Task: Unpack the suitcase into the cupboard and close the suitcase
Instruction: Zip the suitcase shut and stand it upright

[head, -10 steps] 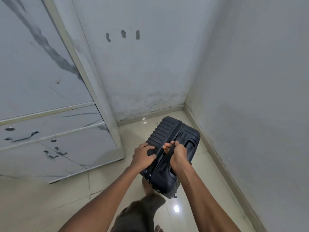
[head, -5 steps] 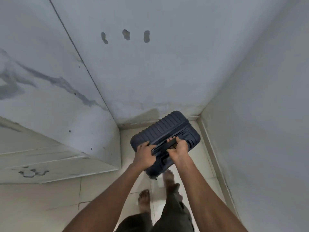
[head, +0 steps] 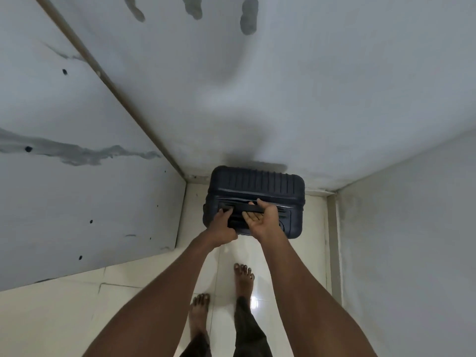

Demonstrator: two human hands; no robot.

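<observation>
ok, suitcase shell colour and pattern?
Dark navy, near black, with moulded ribs across the suitcase shell. Clearest in the head view.

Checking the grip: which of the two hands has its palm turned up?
The right hand: its palm faces up under the dark ribbed suitcase's handle; the left hand shows its back.

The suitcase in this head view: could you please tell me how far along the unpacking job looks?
Done: the suitcase looks shut and stands upright on the floor beside the cupboard, near the wall corner. In hand: the left hand and right hand both grip its top handle. Left: probably only letting go; whether the contents reached the cupboard cannot be seen.
</observation>
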